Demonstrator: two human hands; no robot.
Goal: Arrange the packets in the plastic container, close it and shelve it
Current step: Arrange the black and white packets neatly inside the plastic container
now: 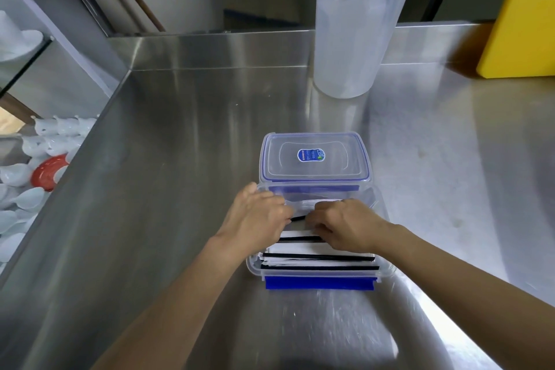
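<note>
A clear plastic container (386,269) with blue latches stands open on the steel counter near me. Inside it, white packets with black top edges (318,261) stand in a row. Its clear lid (313,158), with a blue seal and a blue sticker, lies flat just behind the container. My left hand (258,216) and my right hand (345,227) are both down in the far half of the container, fingers curled around the rearmost packets. The packets under my hands are mostly hidden.
A tall translucent jug (357,27) stands at the back of the counter (180,174). A yellow board (522,18) leans at the back right. Left of the counter edge, a lower level holds white dishes (36,159) and a red item (49,173).
</note>
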